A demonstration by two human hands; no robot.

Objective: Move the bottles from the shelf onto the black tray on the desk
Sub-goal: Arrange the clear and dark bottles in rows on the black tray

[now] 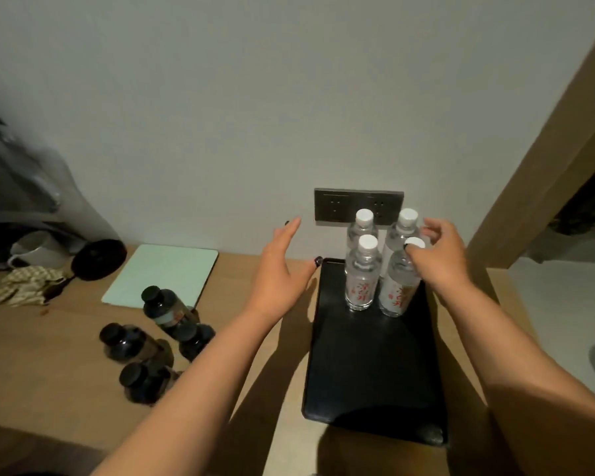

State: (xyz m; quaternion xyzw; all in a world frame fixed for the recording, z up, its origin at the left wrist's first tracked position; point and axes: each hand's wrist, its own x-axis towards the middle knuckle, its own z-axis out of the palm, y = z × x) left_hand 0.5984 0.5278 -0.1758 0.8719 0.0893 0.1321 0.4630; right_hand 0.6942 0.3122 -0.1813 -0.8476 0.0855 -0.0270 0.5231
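Four water bottles (362,273) are standing on the black tray (371,365); right hand (440,259) is pinching the front-right bottle's cap (415,242); left hand (279,269) is hovering, fingers spread, holding nothing.

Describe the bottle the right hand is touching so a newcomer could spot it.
Find the black tray on the desk. Four clear bottles stand at its far end; it is the near right bottle. Only its white cap is under the right hand.
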